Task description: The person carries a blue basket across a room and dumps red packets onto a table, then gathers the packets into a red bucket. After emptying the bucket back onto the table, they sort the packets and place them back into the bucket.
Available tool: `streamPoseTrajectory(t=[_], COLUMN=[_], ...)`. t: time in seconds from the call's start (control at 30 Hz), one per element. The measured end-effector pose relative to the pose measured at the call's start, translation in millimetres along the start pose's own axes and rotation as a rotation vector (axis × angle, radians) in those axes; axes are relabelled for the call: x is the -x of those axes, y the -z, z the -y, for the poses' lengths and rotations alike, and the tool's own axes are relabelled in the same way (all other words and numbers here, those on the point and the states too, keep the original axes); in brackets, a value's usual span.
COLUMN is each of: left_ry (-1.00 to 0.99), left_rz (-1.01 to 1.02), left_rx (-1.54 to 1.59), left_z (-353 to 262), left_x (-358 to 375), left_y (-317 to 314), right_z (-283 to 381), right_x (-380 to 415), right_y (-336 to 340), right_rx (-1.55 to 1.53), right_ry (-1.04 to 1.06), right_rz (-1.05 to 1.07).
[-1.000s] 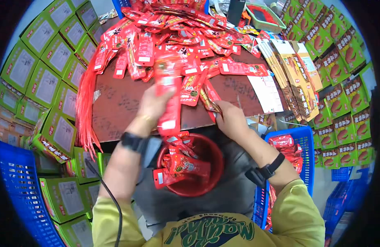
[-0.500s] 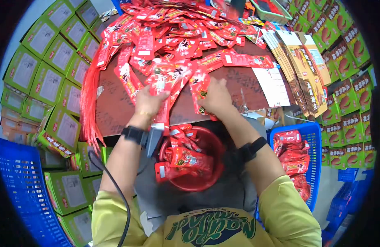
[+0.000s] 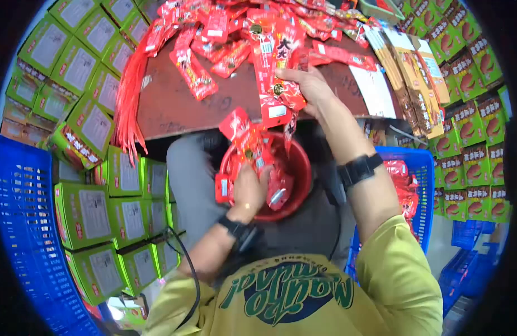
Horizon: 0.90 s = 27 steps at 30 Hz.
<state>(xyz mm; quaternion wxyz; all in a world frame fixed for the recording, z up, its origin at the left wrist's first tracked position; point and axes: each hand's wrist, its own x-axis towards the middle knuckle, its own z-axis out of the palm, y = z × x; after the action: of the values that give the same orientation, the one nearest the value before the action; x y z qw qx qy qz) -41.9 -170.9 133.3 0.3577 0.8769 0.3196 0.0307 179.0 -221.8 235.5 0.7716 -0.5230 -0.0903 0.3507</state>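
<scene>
My right hand (image 3: 311, 88) is closed round a few long red snack packets (image 3: 267, 73), holding them upright at the table's front edge with the thumb across their front. Low in front of me, my left hand (image 3: 248, 187) is inside the red basin (image 3: 306, 176), closed on other red snack packets (image 3: 248, 140) that stick up past its fingers. More packets lie beneath it in the basin, partly hidden by the hand. Black bands circle both wrists.
A heap of red packets (image 3: 225, 25) covers the back of the brown table (image 3: 174, 115). Red strings (image 3: 130, 106) hang at its left corner. Flat cartons (image 3: 407, 84) and white paper (image 3: 373, 92) lie right. A blue crate (image 3: 426, 185) holds packets. Green boxes (image 3: 90, 215) are stacked on both sides.
My left hand has come down from the table into the basin with packets. My right hand has moved up and slightly right, lifting packets. The view has shifted, showing the table higher.
</scene>
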Motion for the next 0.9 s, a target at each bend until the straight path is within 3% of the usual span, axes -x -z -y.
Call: streamPoseTrajectory(t=[0.07,0.1,0.13,0.17,0.2,0.23,0.3,0.43,0.5,0.53,0.57,0.6,0.63,0.7,0.77,0.83,0.9], left_ry=[-0.056,-0.131,-0.236,-0.225,-0.218,-0.211,-0.383,-0.482,-0.561,-0.607,-0.697,-0.673,-0.648,-0.657,-0.744,-0.459,-0.002], left_rz=[-0.022,-0.053,-0.005,-0.001,-0.048,-0.095,-0.244,-0.455,-0.186,0.158,0.155,0.363,0.56,0.549,0.323,-0.087,-0.392], left_rx=[0.007,0.016,0.092,0.097,0.232,0.363,0.167,-0.066,-0.02,-0.064,-0.231,-0.295,-0.363,-0.249,0.167,0.197,0.572], left_z=[15.7,18.9,15.8,13.1,12.8,12.9,8.0,6.4,29.4,24.9,26.2,24.3,24.7,33.7,21.3,41.7,75.3], left_x=[1.9,0.2,2.5,4.2,7.2,11.6,17.9,-6.1,-35.3,-42.0,-24.2,-9.6,-2.7,-4.0,-14.2,-15.5,-43.4], left_y=[-8.4,-10.2,2.0,9.0,15.7,23.9,47.2,75.3,56.2,49.2,31.0,18.1,12.0,6.8,30.9,60.1,51.2], right_z=[-25.6,-57.6,-80.7,-98.7,-125.4,-147.8,-145.9,-142.9,-171.9,-206.3,-253.2,-280.0,-274.1,-226.5,-174.5,-107.1,-112.6], right_x=[34.8,45.2,65.5,88.0,103.4,107.1,131.6,141.4,128.0,114.9,99.4,97.7,104.7,118.0,122.8,131.8,119.7], right_y=[-13.3,-3.6,-1.0,6.3,12.1,19.2,24.7,18.3,25.5,48.0,80.8,96.0,87.0,58.2,49.9,26.1,56.0], right_rx=[0.255,0.524,0.496,0.708,0.509,0.507,0.986,0.887,1.477,1.48,1.468,1.432,1.426,1.564,1.68,1.367,1.014], right_ry=[0.439,0.706,0.684,0.64,0.367,0.521,0.493,0.369,0.239,0.24,0.011,-0.229,-0.229,-0.212,-0.134,-0.015,0.395], right_rz=[-0.071,-0.194,-0.239,-0.272,-0.212,-0.133,-0.333,-0.229,0.171,0.162,0.155,0.148,0.141,0.126,0.349,-0.008,-0.507])
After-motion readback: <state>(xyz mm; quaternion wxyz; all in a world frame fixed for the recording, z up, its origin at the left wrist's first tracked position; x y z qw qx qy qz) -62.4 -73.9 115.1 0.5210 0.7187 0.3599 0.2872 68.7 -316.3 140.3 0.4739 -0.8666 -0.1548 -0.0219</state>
